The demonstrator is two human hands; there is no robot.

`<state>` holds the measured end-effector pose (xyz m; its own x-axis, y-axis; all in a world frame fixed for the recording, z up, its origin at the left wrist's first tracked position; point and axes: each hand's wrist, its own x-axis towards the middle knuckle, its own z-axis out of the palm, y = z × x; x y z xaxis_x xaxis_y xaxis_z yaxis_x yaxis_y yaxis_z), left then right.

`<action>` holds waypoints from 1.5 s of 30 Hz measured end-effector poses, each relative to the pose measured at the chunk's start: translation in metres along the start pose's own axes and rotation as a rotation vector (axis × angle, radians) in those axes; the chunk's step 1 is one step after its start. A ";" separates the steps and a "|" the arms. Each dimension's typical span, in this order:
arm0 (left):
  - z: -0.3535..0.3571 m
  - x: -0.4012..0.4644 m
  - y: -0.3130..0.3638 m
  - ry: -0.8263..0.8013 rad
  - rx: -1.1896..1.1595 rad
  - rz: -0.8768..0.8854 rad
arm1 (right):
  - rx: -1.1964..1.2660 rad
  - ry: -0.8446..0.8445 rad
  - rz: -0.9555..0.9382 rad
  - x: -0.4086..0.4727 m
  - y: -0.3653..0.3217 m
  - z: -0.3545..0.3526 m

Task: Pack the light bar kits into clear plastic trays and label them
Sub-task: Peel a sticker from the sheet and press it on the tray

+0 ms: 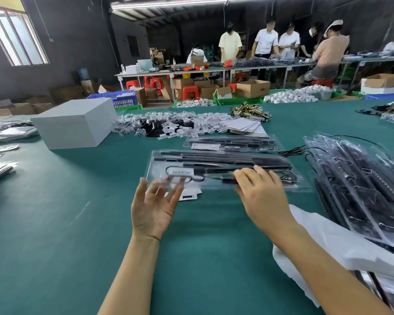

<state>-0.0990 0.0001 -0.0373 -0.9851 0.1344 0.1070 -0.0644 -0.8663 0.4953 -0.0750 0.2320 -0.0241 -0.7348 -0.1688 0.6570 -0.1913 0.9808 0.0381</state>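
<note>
The right hand (263, 196) lays straight fingers (248, 176) flat on the near edge of a long clear plastic tray holding black light bars (214, 164); the left hand (152, 208) hovers just at its near left corner, palm up, fingers spread and holding nothing; the tray lies mid-table on the green table (55, 223), a second filled tray (232, 143) just beyond, a heap of filled trays (362, 183) to the right; thin, light and springy, probably slippery, it is best lifted by both ends.
</note>
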 end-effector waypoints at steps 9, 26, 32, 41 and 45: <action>0.051 -0.024 -0.089 -0.212 1.275 0.100 | 0.314 0.216 0.299 0.066 0.031 -0.039; 0.024 -0.018 -0.115 -0.679 2.131 0.058 | 1.851 -0.119 1.677 0.174 0.075 0.042; 0.018 -0.010 -0.114 -0.658 2.098 0.073 | 1.765 -0.207 1.707 0.185 0.062 0.102; 0.017 -0.008 -0.114 -0.646 2.084 0.078 | 1.518 -0.274 1.559 0.175 0.052 0.137; 0.017 -0.007 -0.115 -0.650 2.080 0.074 | 1.711 -0.262 1.556 0.172 0.058 0.129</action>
<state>-0.0819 0.1067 -0.0808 -0.7714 0.6210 0.1390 0.6182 0.6795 0.3952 -0.2965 0.2470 -0.0058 -0.8242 0.2131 -0.5247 0.3217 -0.5863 -0.7435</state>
